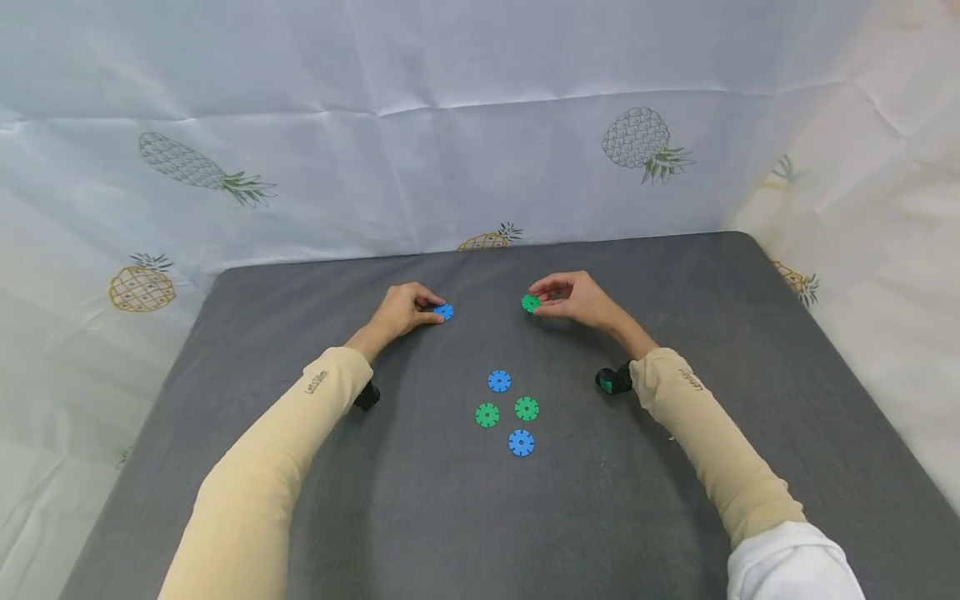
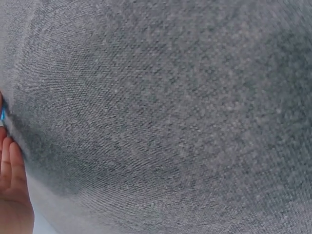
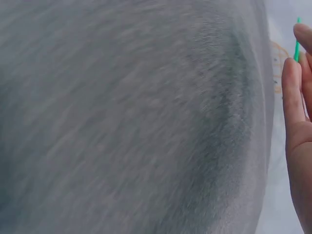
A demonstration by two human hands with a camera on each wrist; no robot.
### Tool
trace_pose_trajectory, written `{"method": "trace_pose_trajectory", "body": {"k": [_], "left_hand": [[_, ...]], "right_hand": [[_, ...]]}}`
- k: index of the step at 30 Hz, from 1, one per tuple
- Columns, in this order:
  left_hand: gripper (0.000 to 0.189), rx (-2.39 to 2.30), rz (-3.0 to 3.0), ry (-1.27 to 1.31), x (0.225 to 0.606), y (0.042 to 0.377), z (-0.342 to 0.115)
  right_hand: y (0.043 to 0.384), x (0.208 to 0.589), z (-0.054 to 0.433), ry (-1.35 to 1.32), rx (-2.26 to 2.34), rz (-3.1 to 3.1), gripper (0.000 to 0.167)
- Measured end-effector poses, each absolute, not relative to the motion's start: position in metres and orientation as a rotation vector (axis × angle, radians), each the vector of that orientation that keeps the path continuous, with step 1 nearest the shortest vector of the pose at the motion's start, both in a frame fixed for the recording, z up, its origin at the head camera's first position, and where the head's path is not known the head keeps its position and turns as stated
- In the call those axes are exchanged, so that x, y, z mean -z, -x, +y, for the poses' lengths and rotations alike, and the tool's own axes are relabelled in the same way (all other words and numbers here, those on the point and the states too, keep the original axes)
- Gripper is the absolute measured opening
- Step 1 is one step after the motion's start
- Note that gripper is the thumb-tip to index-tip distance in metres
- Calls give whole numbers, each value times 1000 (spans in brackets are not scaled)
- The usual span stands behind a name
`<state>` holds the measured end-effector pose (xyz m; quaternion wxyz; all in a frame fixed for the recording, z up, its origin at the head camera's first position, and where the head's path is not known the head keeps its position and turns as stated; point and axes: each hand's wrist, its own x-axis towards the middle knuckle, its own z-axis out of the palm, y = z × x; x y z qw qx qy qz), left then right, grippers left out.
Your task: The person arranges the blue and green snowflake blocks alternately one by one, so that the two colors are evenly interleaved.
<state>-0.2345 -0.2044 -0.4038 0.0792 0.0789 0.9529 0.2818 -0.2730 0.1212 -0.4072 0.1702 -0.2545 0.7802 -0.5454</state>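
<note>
Starting at the left, we see a cream sleeve (image 1: 255, 483) reaching up to the left grip (image 1: 397, 312), with a small black device (image 1: 366, 396) beneath the wrist. The left grip is nearly closed, thumb and fingers pinching the held blue disc (image 1: 447, 312) by its edge; the disc juts out to the right of the fingertips. In the left wrist view only a sliver of it shows beside the fingers.

Between the two grips and nearer to us than either, four notched discs lie flat and apart on the dark grey surface (image 1: 427, 517): a left green disc (image 1: 480, 421), the far blue disc (image 1: 498, 390), the near blue disc (image 1: 521, 452) and a right green disc (image 1: 527, 417).

Beyond these, the held green disc (image 1: 528, 302) sits at the left tip of the right grip (image 1: 581, 298), which pinches it between thumb and fingers; we see it edge-on in the right wrist view. We cannot tell whether either held disc touches the surface. Nearer to us than the right grip come a black-and-green device (image 1: 611, 382) and another cream sleeve (image 1: 708, 433).
</note>
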Motion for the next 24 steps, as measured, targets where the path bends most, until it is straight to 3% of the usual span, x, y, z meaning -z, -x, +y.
{"method": "trace_pose_trajectory", "body": {"k": [24], "left_hand": [[31,-961,2881,-307,412,233,-210]], "right_hand": [[282,428,92,608,1492,2352,32]]}}
